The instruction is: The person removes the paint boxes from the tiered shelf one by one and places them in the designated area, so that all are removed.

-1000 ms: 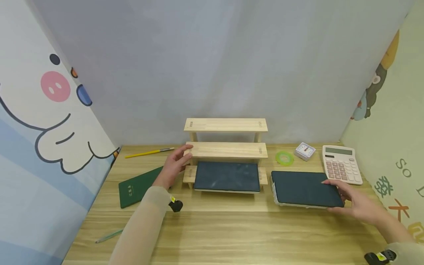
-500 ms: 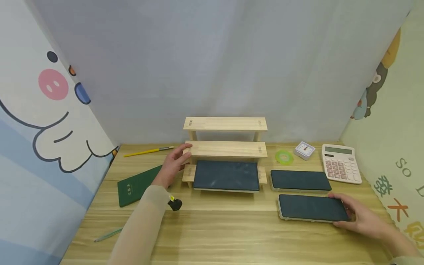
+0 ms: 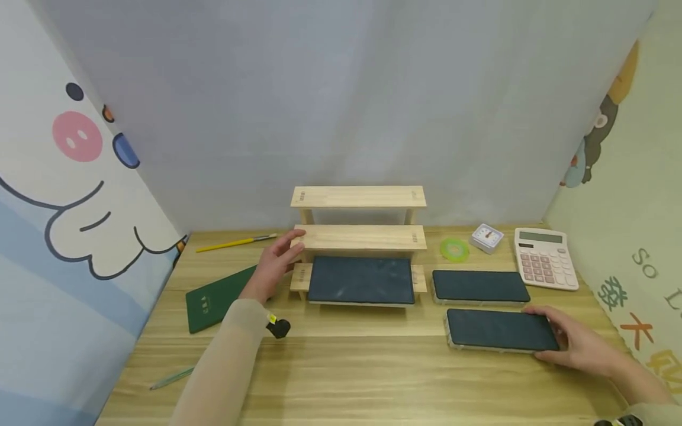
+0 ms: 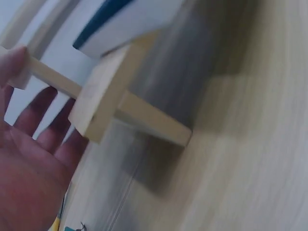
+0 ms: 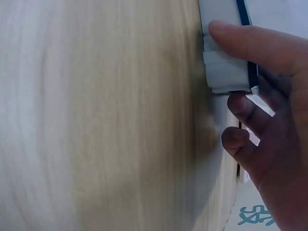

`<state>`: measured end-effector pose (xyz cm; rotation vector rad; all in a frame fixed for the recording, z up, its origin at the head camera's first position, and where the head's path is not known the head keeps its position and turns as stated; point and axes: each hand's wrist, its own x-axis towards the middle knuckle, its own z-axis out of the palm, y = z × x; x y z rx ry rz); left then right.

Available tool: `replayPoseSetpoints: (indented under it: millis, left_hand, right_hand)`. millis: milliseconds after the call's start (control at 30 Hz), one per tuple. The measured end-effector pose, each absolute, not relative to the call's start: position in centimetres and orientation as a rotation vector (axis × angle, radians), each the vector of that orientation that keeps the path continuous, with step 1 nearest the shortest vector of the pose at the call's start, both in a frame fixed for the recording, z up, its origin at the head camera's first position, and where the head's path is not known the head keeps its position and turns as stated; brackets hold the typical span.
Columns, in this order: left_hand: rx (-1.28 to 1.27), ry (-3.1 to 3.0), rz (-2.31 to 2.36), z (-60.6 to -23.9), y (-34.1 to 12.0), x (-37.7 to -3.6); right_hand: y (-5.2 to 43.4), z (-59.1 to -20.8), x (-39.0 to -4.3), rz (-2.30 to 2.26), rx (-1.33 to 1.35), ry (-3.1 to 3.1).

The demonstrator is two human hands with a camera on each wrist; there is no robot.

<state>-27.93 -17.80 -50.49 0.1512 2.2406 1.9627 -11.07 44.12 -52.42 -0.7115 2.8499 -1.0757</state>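
With my left hand (image 3: 269, 269) I am gripping the left end of the middle tier of a stepped rack of pale, smooth, fine-grained wood (image 3: 359, 235), the thumb and fingers closing around the plank's end. My right hand (image 3: 578, 340) is holding the right end of a flat rectangular box with a dark blue top and white sides (image 3: 501, 329), in front of the rack and to its right; my thumb (image 5: 260, 45) is pressing the near side, where pale strips are overlapping, while two lower fingers (image 5: 248, 113) are bending loosely just past the corner. Whether this box is resting on the wood-grained table (image 3: 341, 378), I cannot tell. A second dark-topped white box (image 3: 479, 285) is lying just behind it, right of the rack, and a third dark-topped box (image 3: 361, 279) with a slightly glossy face is sitting on the rack's lowest tier. Farther right of the rack, a white calculator with pink and white keys (image 3: 546, 257) is lying flat; left of the rack, a dark green rectangular notebook (image 3: 218, 300) is lying partly behind my left arm.
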Motion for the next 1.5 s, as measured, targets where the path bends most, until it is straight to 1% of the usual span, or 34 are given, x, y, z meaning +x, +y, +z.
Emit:
replayPoseSetpoints:
  millis: [267,433,800,1100,1300,1500]
  left_hand:
    - [0.137,2.295,2.007,-49.5,-18.7,-26.7]
    - [0.157,2.298,2.025,-49.6,-19.0,-25.3]
    - [0.108,2.296,2.063,-51.9,-19.5,-22.3]
    - [0.061,2.334,1.987,-53.4,-18.3,-21.5]
    - [0.054,2.296,2.033,-53.6,-17.4,-21.3]
    - [0.06,2.27,2.074,-53.9,-17.2,-21.2]
  right_hand:
    - [43.2,-50.4,-12.3,-1.025,-0.782,2.876]
    - [41.5,-48.6,-13.2,-1.002,-0.75,2.89]
    - [33.2,-47.7,-17.0,-1.06,-0.91,2.793]
    - [25.5,-47.1,-19.8,-0.962,-0.956,2.687]
    - [22.4,-46.8,-20.7,-0.834,-0.897,2.716]
    - [21.0,-46.9,-21.2,-0.707,-0.826,2.769]
